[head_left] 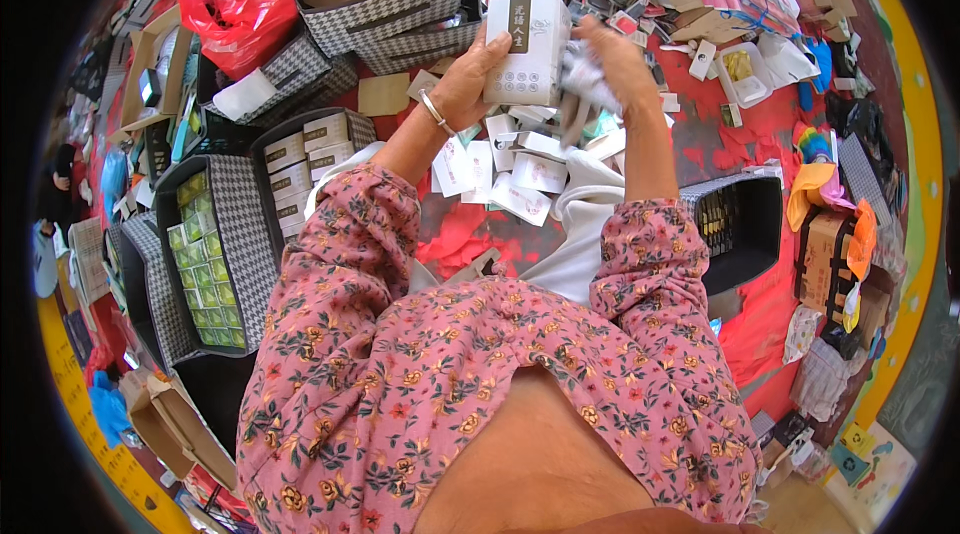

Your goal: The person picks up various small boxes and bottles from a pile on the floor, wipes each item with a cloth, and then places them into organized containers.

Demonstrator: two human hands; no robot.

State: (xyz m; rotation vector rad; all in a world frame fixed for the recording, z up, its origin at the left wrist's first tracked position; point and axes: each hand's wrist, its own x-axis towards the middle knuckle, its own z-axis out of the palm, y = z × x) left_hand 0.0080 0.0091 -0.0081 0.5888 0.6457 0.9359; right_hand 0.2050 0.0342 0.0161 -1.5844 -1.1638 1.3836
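A white cardboard box (545, 69) with a dark label panel is held up in front of me. My left hand (465, 84) is closed on its left side, thumb across the front face. A bracelet circles that wrist. Close to the box's right side, my right hand (622, 64) is closed on a whitish-grey cloth (588, 84); both are smeared by motion, and whether the cloth touches the box I cannot tell. Beneath them lies a spread of small white boxes and cards (520, 189), partly hidden by the box and my arms.
To the left stand houndstooth storage bins, one with green packets (205, 274), another with stacked white boxes (290, 179). A red plastic bag (238, 9) sits at far left. A black bin (740, 229) is at right. Loose small goods (620, 14) cover the far side.
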